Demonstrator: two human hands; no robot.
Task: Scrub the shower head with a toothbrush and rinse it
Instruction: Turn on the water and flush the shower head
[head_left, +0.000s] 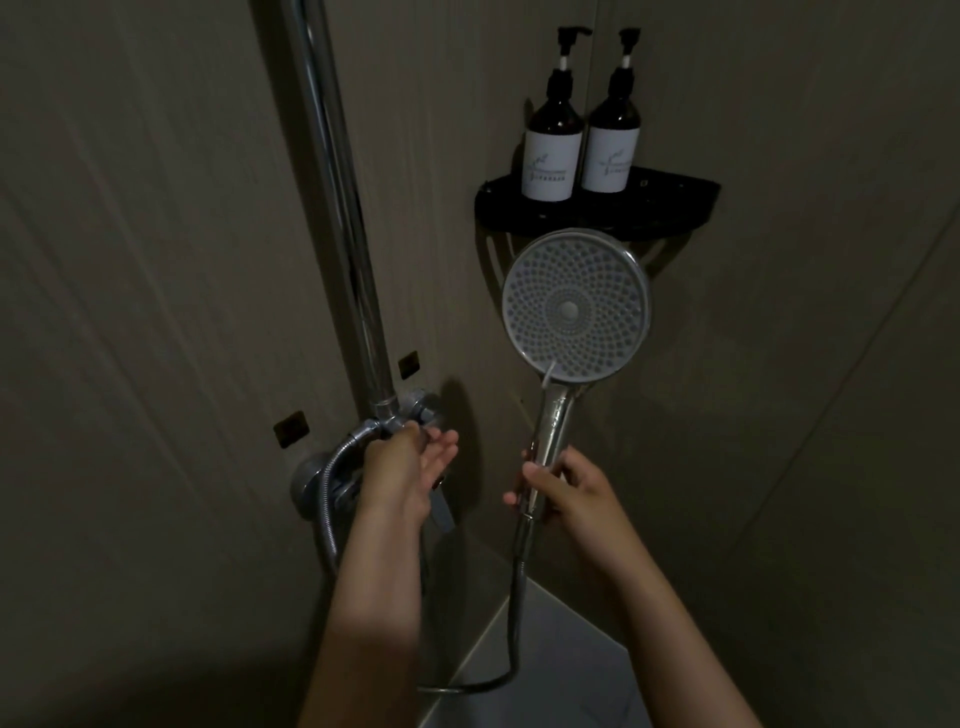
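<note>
A: Right hand (563, 491) clamps one shower head (576, 306) by its handle, face above that hand.
B: Left hand (410, 470)?
A: Fingers straight, touching the mixer valve (402, 413). Two pump bottles (553, 156) above both.

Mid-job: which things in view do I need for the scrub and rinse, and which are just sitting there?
For the job:
- shower head, its handle held in the right hand
- hose
- mixer valve, touched by the left hand
- no toothbrush in view

Lying about:
- left pump bottle
- right pump bottle
- black corner shelf
- chrome riser pipe
</note>
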